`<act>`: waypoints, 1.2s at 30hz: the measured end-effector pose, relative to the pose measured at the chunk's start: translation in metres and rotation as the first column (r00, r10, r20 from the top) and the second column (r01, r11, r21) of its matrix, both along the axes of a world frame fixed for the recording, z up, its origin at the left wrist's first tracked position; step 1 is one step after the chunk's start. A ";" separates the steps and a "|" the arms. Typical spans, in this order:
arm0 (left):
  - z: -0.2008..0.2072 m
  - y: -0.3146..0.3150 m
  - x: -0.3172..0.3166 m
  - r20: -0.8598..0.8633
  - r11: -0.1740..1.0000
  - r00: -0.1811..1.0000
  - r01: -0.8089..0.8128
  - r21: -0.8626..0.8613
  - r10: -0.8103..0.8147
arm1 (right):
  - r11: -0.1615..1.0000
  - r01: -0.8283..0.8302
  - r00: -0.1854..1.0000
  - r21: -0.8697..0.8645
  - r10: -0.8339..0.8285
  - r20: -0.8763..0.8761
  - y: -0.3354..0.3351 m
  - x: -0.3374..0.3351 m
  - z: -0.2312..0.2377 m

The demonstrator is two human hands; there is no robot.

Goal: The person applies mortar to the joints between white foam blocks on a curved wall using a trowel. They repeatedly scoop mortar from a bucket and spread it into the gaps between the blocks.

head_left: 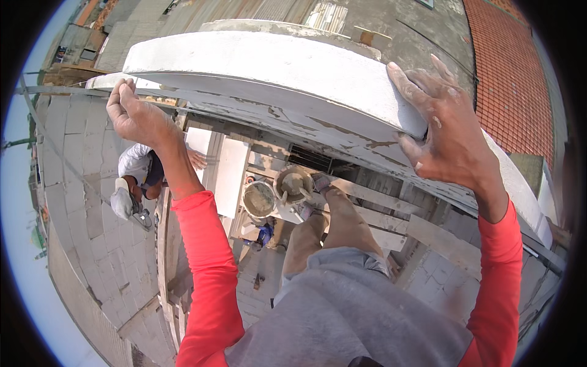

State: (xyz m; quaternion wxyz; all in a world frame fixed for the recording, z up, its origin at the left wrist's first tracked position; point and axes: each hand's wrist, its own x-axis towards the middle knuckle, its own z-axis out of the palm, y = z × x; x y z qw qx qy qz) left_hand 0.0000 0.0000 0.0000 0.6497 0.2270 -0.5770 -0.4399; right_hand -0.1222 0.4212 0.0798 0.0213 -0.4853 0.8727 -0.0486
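A long white building block (263, 58) lies along the top of a wall of white blocks (293, 113) with grey mortar smears. My right hand (443, 125) grips its right end, fingers spread over the top and far edge, thumb against the near side. My left hand (140, 113) is raised at the block's left end, thumb and fingertips pinched together. What lies between them, if anything, is too small to make out. Pale dust and mortar specks cover both hands.
Below, my feet stand on wooden scaffold planks (361, 196) beside two buckets of mortar, one (259, 199) left of the other (293, 183). A co-worker (137, 168) is lower left, near a white panel (232, 171). Red tiled roofing (513, 79) lies beyond the wall at right.
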 end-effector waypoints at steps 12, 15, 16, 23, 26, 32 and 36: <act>0.065 0.151 -0.105 0.996 0.661 0.037 0.750 0.024 -0.079 | 0.996 0.077 0.997 0.054 -0.076 -0.017 -0.005 0.012 0.004; 0.053 0.156 -0.107 0.999 0.668 -0.010 0.744 -0.013 0.031 | 0.999 0.035 0.999 -0.003 -0.035 0.040 -0.005 0.007 0.001; 0.052 0.157 -0.107 1.000 0.670 -0.006 0.743 -0.016 0.030 | 0.999 0.041 0.997 0.011 -0.042 0.057 -0.005 0.007 0.001; 0.058 0.160 -0.103 1.000 0.698 -0.023 0.716 0.024 -0.011 | 1.000 -0.023 1.000 0.016 0.024 -0.006 -0.007 0.004 0.006; 0.062 0.161 -0.102 0.998 0.703 -0.055 0.710 0.033 0.009 | 1.000 -0.023 1.000 0.016 0.023 -0.004 -0.012 0.009 0.006; 0.059 0.163 -0.106 0.999 0.688 -0.048 0.726 0.023 0.017 | 0.946 -0.042 0.995 -0.321 0.069 0.073 -0.004 -0.009 0.029; 0.055 0.166 -0.108 0.998 0.694 -0.029 0.720 -0.023 0.063 | 0.355 0.208 0.323 -0.911 0.854 0.407 -0.036 -0.044 0.051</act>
